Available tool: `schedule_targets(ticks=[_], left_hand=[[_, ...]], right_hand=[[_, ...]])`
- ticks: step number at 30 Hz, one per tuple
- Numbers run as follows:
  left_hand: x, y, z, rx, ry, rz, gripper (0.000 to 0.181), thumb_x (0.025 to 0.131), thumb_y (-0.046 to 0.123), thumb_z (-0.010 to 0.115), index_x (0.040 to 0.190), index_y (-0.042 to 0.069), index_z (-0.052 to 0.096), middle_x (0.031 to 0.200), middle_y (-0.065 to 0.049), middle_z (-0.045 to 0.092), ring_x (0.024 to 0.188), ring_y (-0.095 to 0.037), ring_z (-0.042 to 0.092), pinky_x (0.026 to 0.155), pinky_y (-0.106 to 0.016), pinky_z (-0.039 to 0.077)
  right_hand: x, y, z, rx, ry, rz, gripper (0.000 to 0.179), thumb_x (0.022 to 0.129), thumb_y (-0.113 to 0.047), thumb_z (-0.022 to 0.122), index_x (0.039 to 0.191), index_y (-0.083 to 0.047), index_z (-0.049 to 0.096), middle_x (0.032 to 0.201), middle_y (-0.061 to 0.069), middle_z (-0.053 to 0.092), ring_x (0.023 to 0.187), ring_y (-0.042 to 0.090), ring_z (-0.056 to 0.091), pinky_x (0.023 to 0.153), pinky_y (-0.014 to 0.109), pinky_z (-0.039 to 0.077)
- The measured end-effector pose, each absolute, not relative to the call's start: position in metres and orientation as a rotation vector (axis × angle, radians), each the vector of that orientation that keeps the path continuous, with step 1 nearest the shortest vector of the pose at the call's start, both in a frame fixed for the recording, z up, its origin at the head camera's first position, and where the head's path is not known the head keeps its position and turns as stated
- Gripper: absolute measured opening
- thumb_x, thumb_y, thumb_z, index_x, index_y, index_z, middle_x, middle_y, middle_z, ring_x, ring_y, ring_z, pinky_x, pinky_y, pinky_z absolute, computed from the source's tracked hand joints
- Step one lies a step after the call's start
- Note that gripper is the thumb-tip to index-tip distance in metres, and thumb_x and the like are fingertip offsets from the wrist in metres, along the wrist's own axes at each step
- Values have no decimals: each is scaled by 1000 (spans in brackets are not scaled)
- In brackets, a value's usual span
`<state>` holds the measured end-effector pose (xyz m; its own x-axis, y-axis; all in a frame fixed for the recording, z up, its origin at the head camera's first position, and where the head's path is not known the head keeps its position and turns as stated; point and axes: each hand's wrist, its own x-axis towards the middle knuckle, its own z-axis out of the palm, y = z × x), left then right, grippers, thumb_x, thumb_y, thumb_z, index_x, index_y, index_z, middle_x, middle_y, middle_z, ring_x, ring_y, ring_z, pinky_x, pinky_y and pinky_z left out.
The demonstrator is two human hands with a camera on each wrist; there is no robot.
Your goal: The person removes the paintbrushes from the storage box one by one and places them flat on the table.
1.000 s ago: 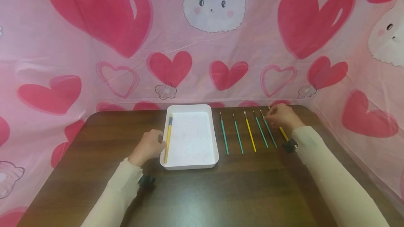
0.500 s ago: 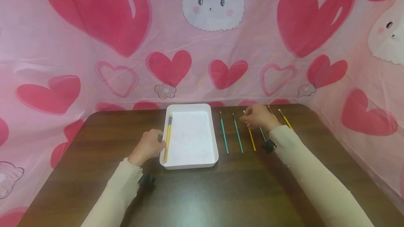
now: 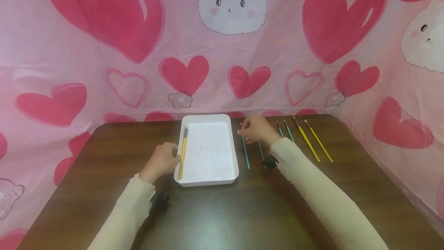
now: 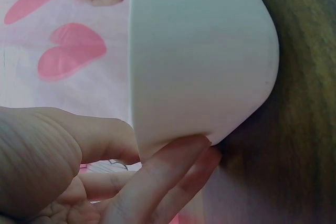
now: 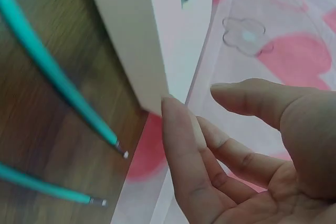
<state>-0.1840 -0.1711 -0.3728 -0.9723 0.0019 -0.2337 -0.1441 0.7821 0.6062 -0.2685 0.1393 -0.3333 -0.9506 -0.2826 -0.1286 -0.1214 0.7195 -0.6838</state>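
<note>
A white rectangular tray (image 3: 208,182) rests on the table, holding one yellow-handled flat paintbrush (image 3: 184,153) along its left side. My left hand (image 3: 162,161) grips the tray's left wall. In the left wrist view the thumb (image 4: 113,140) lies at the rim and the fingertips press the outer face. My right hand (image 3: 258,128) hovers over the row of brushes, thumb apart from the curved fingers, holding nothing. Below it lie a teal paintbrush (image 3: 246,151) and a second teal paintbrush (image 3: 261,153), partly covered. Their small tips show in the right wrist view.
Further right lie two teal brushes (image 3: 289,130), partly behind the forearm, then a thick yellow brush (image 3: 306,140) and a thin yellow brush (image 3: 319,142). Another yellow brush is hidden under the right arm. A pink heart-patterned cloth (image 3: 204,41) closes off the table's back and sides.
My right hand has moved left across the row, from the rightmost brushes to beside the tray, uncovering the yellow brushes on the right. The left hand and tray have stayed put.
</note>
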Motion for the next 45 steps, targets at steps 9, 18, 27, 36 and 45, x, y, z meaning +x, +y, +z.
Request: schedule_targets(ticks=[9,18,27,36,45], left_hand=[[-184,-174,-371,-111,2760,951,46,96,15,67,138,-2,56,127,-22,65,96,-29,66,83,-47,61],[-184,-173,-370,-107,2761,950,45,95,14,67,136,-3,57,124,-21,66,93,-28,65,82,-46,61],[-186,-172,-374,-134,2740,966,48,96,15,69,139,-2,56,126,-21,65,93,-29,66,83,-47,61],[-186,-171,-375,-123,2738,975,48,96,15,68,139,-3,56,126,-22,66,94,-29,67,85,-48,61],[-183,-171,-373,-98,2736,985,46,96,13,68,138,-3,57,126,-22,66,92,-28,69,84,-49,61]], right_hand=[[-270,101,-333,-371,2709,-1042,20,93,-20,74,94,0,71,83,14,73,64,20,73,68,31,62],[-272,60,-337,-349,2684,-992,21,92,-21,75,93,0,71,89,14,74,67,19,76,84,38,62],[-268,22,-349,-337,2649,-932,19,91,-21,76,89,-3,72,82,8,71,65,16,73,80,33,60],[-265,-3,-359,-351,2657,-793,23,90,-26,77,90,-4,69,79,10,74,72,20,70,66,26,51],[-263,-22,-373,-354,2677,-707,36,89,-26,78,111,-1,64,74,5,66,63,15,65,59,24,48]])
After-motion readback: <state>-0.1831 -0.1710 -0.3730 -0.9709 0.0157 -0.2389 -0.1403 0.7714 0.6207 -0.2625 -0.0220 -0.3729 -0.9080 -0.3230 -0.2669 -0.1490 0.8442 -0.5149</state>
